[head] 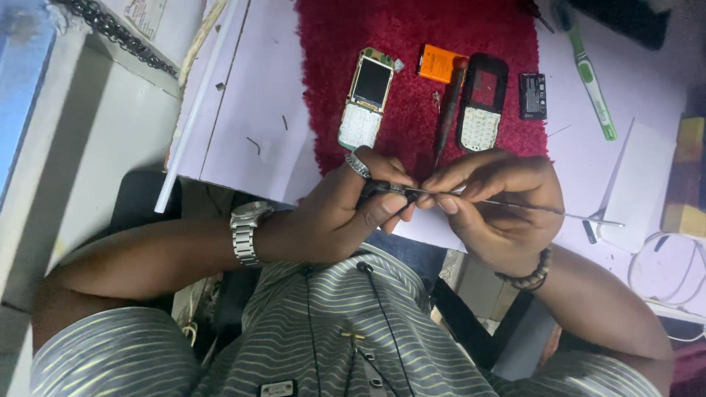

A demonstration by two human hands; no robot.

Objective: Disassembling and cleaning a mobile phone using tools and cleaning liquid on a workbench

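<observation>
My left hand (346, 209), with a ring and a metal wristwatch, grips a small dark handle (382, 189) at the desk's near edge. My right hand (496, 202), with a bead bracelet, pinches the thin metal shaft (515, 204) that runs out of that handle to the right. The fingertips of both hands meet above the edge of a red mat (419, 44). On the mat lie an opened phone body with screen and keypad (365, 95), a black phone front cover (482, 103), an orange battery (439, 62), a screwdriver (448, 110) and a black battery (532, 95).
A green-and-white toothbrush (592, 81) lies on the white desk (250, 110) at the right. A white card (640, 184) and white cable (662, 265) sit farther right. A chain (118, 33) hangs at top left. My striped shirt fills the bottom.
</observation>
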